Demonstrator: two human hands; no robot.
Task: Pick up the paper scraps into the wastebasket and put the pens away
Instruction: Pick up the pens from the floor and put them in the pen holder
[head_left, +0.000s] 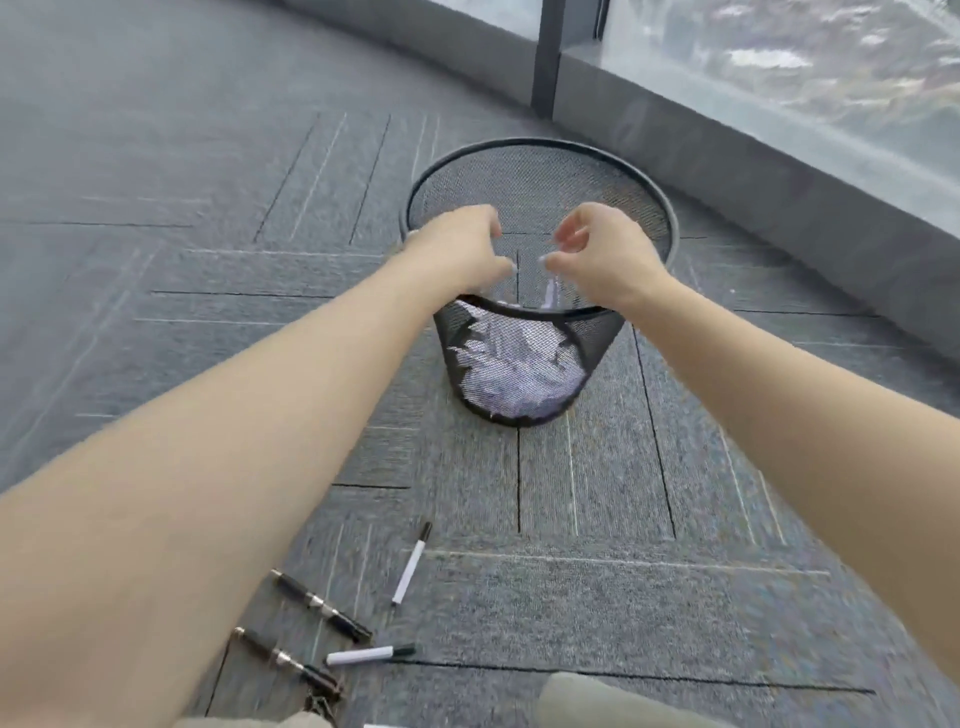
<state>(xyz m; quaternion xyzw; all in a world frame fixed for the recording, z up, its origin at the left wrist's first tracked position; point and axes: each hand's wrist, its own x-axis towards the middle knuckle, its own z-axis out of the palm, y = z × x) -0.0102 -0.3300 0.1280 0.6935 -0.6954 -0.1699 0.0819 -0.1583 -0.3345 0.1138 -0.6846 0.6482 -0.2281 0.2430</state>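
Note:
A black mesh wastebasket (540, 143) stands on the carpet, and white paper scraps (514, 369) show through its mesh at the bottom. My left hand (462, 249) and my right hand (602, 254) hover side by side over its near rim, fingers loosely curled downward with a gap to the thumbs and nothing visible in them. A small pale scrap (550, 296) is in the basket just below my hands. On the carpet near me lie two white markers with black caps (410, 566) (369, 654) and two dark pens with metal rings (322, 605) (285, 660).
Grey patterned carpet tiles (208, 260) cover the floor. A low grey ledge (727, 156) with glass panels and a dark post runs behind and to the right of the basket. My knee (597, 701) shows at the bottom edge.

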